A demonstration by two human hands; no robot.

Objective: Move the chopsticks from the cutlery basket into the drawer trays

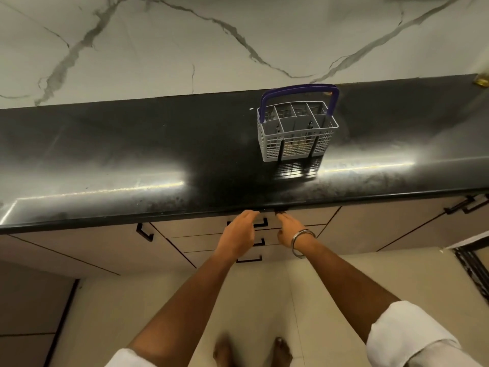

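A grey cutlery basket with a purple handle stands upright on the black countertop, right of centre. Pale stick ends show through its front grid; I cannot tell whether they are chopsticks. Below the counter's front edge is a stack of three beige drawers with black handles, all closed; the top drawer sits just under the edge. My left hand hovers in front of the top drawer's handle, fingers loosely extended, holding nothing. My right hand, a metal bangle on its wrist, reaches to the drawer's upper edge, its fingertips under the counter lip.
Beige cabinet doors with black handles flank the drawers on both sides. A marble-patterned wall rises behind the counter. A small brass object sits at the far right of the counter. My bare feet stand on the pale tiled floor.
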